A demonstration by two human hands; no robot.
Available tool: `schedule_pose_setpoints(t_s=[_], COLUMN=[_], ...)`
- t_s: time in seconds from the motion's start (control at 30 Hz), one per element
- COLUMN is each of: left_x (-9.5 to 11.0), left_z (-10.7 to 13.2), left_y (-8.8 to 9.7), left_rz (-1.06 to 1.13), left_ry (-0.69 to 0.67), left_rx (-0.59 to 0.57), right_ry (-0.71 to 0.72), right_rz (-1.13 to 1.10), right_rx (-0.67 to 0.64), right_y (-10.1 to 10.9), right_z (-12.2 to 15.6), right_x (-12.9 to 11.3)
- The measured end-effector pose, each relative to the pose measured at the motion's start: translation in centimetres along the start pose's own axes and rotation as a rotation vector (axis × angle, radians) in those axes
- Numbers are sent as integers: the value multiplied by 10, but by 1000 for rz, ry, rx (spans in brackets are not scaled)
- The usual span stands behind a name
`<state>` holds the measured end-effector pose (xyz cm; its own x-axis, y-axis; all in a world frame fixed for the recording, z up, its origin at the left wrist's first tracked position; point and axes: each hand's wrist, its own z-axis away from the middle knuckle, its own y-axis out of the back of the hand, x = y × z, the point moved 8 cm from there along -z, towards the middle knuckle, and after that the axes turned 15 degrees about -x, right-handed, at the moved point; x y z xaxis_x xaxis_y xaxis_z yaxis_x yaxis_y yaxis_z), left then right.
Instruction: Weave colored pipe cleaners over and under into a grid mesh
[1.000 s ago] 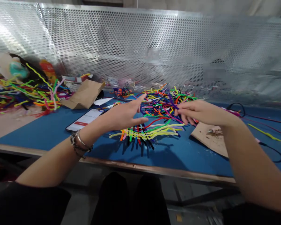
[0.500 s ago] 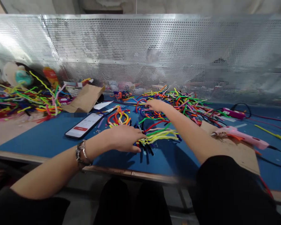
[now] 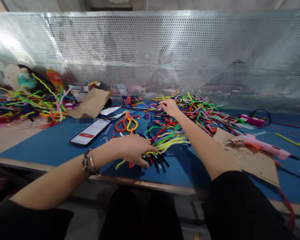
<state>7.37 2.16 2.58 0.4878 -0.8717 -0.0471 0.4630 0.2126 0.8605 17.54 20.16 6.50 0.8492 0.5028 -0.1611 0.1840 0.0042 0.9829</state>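
My left hand [image 3: 135, 150] lies over a bundle of coloured pipe cleaners [image 3: 171, 143] near the table's front edge. Its fingers and thumb close round the strands, and yellow, green, red and black ends stick out on both sides of it. Farther back, my right hand [image 3: 168, 107] reaches to the left part of a big tangled pile of pipe cleaners [image 3: 202, 111]. Its fingertips are pinched together there; what sits between them is too small to make out. Behind my left hand are red and yellow looped handles [image 3: 127, 124], which look like scissors.
A phone [image 3: 90, 132] lies left of my left hand, with a brown paper bag [image 3: 91, 103] behind it. On the right, a pink glue gun [image 3: 261, 145] rests on cardboard [image 3: 260, 166], its cord trailing right. A perforated metal panel [image 3: 130, 50] closes off the back.
My right hand has shifted slightly right and its fingers have drawn together over the pile. Yellow and red strand ends now show left of and below my left hand.
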Motion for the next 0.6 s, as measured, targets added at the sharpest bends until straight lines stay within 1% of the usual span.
schedule_pose_setpoints(t_s=[0.07,0.13,0.2,0.27,0.33,0.4,0.47,0.53,0.6], left_x=[2,2,1,-1,-2,-1,0,2,5], left_z=[-2,-5,-8,-9,-9,-8,-6,-5,-6], left_y=[0,-2,-5,-8,-12,-16,-19,-20,-20], left_rz=[-12,-5,24,61,89,98,90,81,71], left_ry=[-65,-123,-155,-166,-160,-144,-120,-101,-90], left_rx=[41,67,88,101,91,67,46,39,47], right_ry=[-51,-83,-66,-7,31,57,97,131,135], right_rz=[-75,-143,-254,-460,-556,-554,-511,-465,-449], right_rx=[125,221,321,484,601,644,639,586,498], right_y=[20,38,57,78,96,107,113,113,106], right_z=[9,19,30,46,62,76,92,109,125], right_x=[6,9,9,11,10,2,-13,-33,-51])
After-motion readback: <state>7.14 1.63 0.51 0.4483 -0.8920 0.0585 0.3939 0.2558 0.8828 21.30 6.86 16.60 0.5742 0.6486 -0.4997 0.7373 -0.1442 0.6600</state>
